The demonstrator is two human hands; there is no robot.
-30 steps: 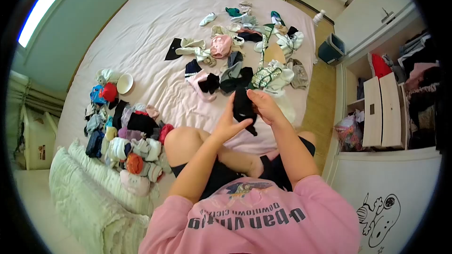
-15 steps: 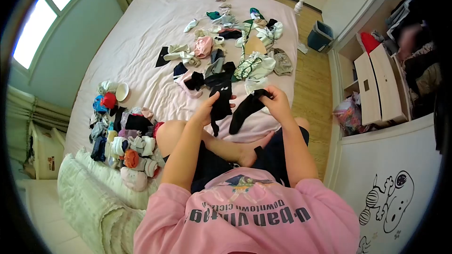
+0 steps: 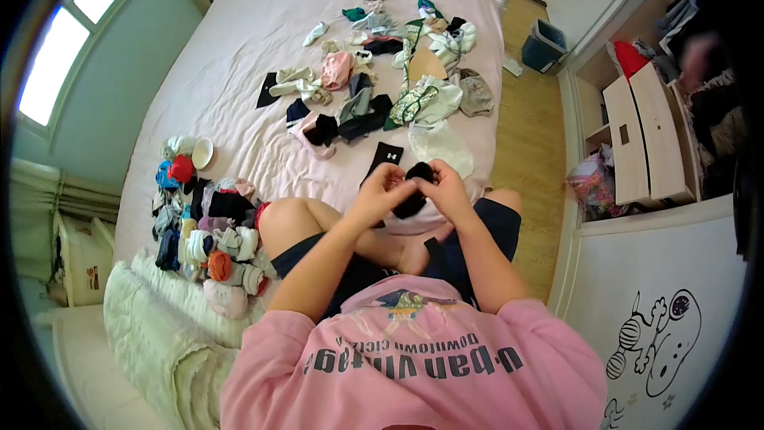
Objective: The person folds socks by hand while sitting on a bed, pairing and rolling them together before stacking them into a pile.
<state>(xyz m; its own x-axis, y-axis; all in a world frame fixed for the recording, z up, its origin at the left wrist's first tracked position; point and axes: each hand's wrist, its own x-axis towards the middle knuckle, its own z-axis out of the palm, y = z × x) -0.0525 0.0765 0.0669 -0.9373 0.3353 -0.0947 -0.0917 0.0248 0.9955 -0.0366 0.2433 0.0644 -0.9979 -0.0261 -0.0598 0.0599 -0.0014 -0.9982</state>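
Close together above my lap, my left hand (image 3: 383, 189) and my right hand (image 3: 446, 186) both grip a black sock (image 3: 410, 204), which is bunched between the fingers. Just behind my left hand, a black piece with a small white logo (image 3: 387, 154) lies on the bed, partly hidden by that hand. Farther back are loose socks and garments, among them a pink one (image 3: 337, 70), a black fluffy one (image 3: 322, 130) and a green patterned one (image 3: 412, 105). A whitish cloth (image 3: 440, 146) lies just beyond my right hand.
Rolled and bundled socks (image 3: 219, 265) are piled at the left beside a white bowl (image 3: 204, 153). A quilted cover (image 3: 151, 334) lies at the lower left. Right of the bed are a bin (image 3: 544, 46) and an open wardrobe with drawers (image 3: 633, 143).
The black items were apart in my two hands half a second ago. Now the logo piece lies on the bed, and my hands have come together on the other black sock, now bunched.
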